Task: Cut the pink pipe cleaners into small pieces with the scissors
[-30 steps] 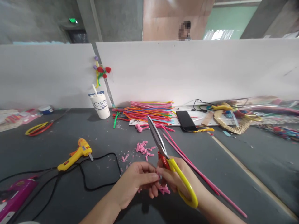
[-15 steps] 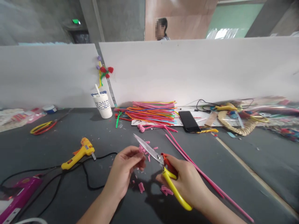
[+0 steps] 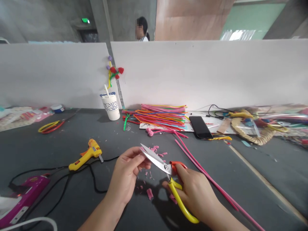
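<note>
My right hand (image 3: 190,189) grips scissors (image 3: 156,160) with one yellow and one red handle. The blades point up and left, reaching the fingertips of my left hand (image 3: 128,168). Those fingers are pinched together; whatever is between them is too small or hidden to name. Short cut pink fuzzy pieces (image 3: 149,193) are scattered on the dark table below and behind the blades. Long pink pipe cleaners (image 3: 199,166) lie to the right of the scissors, running toward the near right. A pink pipe cleaner with a coiled head (image 3: 149,132) lies beyond the hands.
A pile of coloured pipe cleaners (image 3: 163,117) lies at the back, beside a black phone (image 3: 201,127). At left are a yellow glue gun (image 3: 85,155), black cables and a purple power strip (image 3: 31,195). A white cup (image 3: 110,107) stands before the white partition (image 3: 204,73).
The scissors' blades have come closer together, with their tip now at my left fingertips. The view has shifted slightly left, and the person beyond the partition has moved left.
</note>
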`<state>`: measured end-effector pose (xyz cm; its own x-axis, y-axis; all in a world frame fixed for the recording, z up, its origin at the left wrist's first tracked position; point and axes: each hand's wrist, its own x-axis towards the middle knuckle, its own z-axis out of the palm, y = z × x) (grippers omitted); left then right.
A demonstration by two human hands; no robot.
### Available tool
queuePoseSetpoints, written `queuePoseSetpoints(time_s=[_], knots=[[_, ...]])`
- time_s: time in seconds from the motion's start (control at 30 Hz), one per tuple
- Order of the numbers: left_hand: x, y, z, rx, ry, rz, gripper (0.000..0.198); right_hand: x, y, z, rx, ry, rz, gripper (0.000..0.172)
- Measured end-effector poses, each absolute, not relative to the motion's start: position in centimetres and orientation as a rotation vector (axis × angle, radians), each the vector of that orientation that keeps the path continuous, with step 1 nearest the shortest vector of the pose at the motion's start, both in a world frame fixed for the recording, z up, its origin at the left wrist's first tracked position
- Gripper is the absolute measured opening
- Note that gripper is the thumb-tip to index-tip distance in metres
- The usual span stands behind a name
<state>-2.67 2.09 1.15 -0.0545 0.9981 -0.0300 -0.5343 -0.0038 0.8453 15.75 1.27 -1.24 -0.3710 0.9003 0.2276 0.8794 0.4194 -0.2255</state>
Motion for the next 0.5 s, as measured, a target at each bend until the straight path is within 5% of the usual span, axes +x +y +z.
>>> queuePoseSetpoints(time_s=[0.5], knots=[[-2.67, 1.94, 1.34, 0.731, 0.824, 1.427, 0.004, 15.99, 1.27, -1.92, -1.501, -2.393, 0.04, 0.031]])
